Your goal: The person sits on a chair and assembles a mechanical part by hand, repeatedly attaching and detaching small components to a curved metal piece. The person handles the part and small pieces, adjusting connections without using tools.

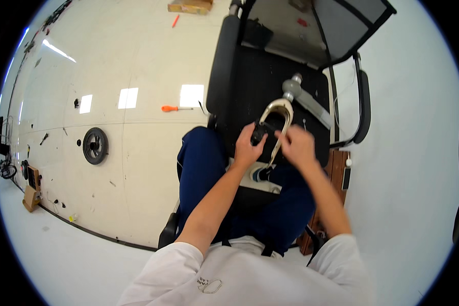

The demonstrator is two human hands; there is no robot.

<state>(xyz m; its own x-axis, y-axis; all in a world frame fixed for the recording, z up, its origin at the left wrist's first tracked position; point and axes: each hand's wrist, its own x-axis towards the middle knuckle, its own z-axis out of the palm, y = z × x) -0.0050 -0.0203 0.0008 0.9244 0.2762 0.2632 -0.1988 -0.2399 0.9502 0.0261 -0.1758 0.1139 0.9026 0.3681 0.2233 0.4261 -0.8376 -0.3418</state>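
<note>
A cream-coloured scooter fork (pixel 280 105) lies over the black chair seat (pixel 270 71) in front of me, its two legs pointing toward my lap. My left hand (pixel 247 146) is closed round a small black mechanical part (pixel 258 134) beside the fork's left leg. Just across from it, my right hand (pixel 297 146) has its fingers pinched together at the fork's right leg. Whatever those fingers hold is too small and blurred to tell. A grey metal tube with a rounded joint (pixel 311 106) extends from the fork's top to the right.
On the pale floor to the left lie a black wheel (pixel 95 146) and an orange-handled screwdriver (pixel 169 108). A flat light-coloured piece (pixel 266 184) rests across my lap. The chair's armrests (pixel 363 107) flank the seat. Cardboard boxes (pixel 31 198) stand far left.
</note>
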